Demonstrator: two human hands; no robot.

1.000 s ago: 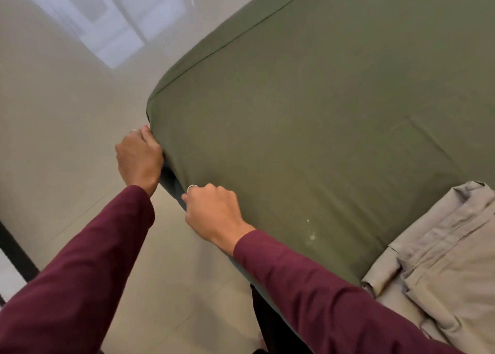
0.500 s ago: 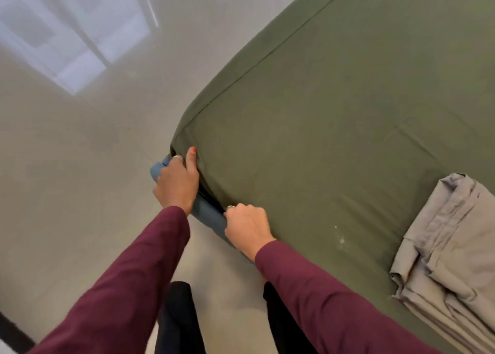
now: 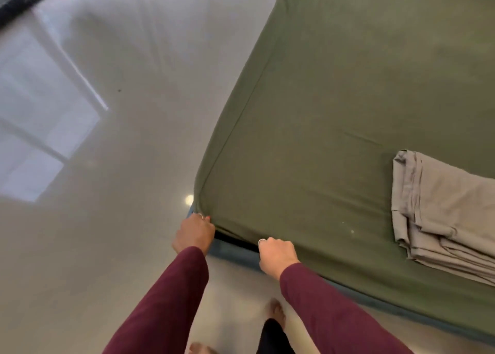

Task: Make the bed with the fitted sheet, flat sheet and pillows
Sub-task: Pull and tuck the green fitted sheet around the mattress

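An olive green fitted sheet [image 3: 334,118] covers the mattress, stretched smooth over its near left corner. My left hand [image 3: 194,234] is at that corner, fingers curled under the sheet's hem. My right hand [image 3: 277,254] is fisted on the hem along the near edge, a short way to the right. A folded grey flat sheet [image 3: 442,214] lies on the bed at the right. No pillows are in view.
A blue bed base [image 3: 233,252] shows under the mattress between my hands. Glossy pale floor tiles [image 3: 107,219] spread to the left with window reflections. My bare feet [image 3: 276,313] stand close to the bed's near edge.
The view has pulled back and turned, showing more of the bed and floor. Both hands stay at the corner hem, and less of the blue base shows there.
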